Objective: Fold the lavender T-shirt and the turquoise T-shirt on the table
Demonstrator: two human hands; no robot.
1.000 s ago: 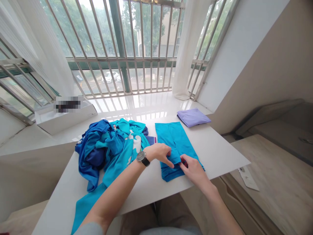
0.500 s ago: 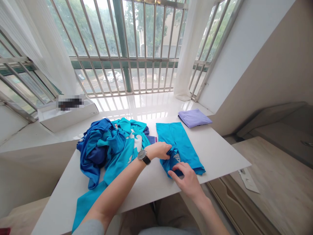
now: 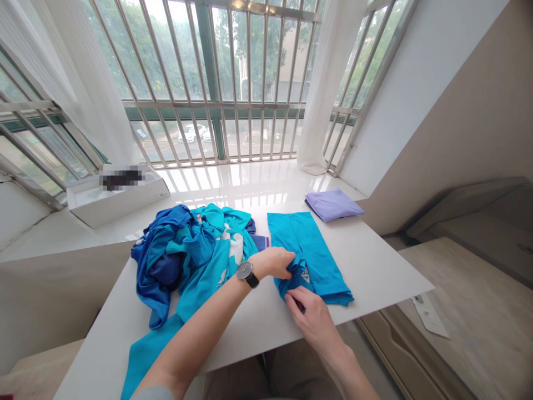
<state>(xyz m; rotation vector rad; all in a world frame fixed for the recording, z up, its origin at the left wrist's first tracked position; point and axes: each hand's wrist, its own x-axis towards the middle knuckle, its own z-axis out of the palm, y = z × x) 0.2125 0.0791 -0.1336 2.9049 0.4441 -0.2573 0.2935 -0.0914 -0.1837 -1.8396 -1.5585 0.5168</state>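
A partly folded turquoise-blue shirt (image 3: 322, 253) lies on the white table (image 3: 387, 278), with a small white logo showing near its left edge. My left hand (image 3: 278, 262), with a watch on its wrist, is closed on the bunched left side of this shirt. Lower down, my right hand (image 3: 310, 316) pinches the shirt's near left edge between thumb and fingers. To the left is a loose heap of blue and turquoise clothes (image 3: 195, 250), partly behind my left forearm. A folded lilac garment (image 3: 335, 204) rests beyond the shirt at the right.
An open white box (image 3: 120, 203) with a blurred-out item stands on the window ledge at the left. Behind the table are a barred window (image 3: 250, 83) and white curtains (image 3: 314, 111). At the lower right is a brown drawer unit (image 3: 387, 344).
My right hand's fingers have closed from a loose curl to a pinch at the shirt's near edge. My left hand keeps hold of the bunched fabric. The view has shifted slightly.
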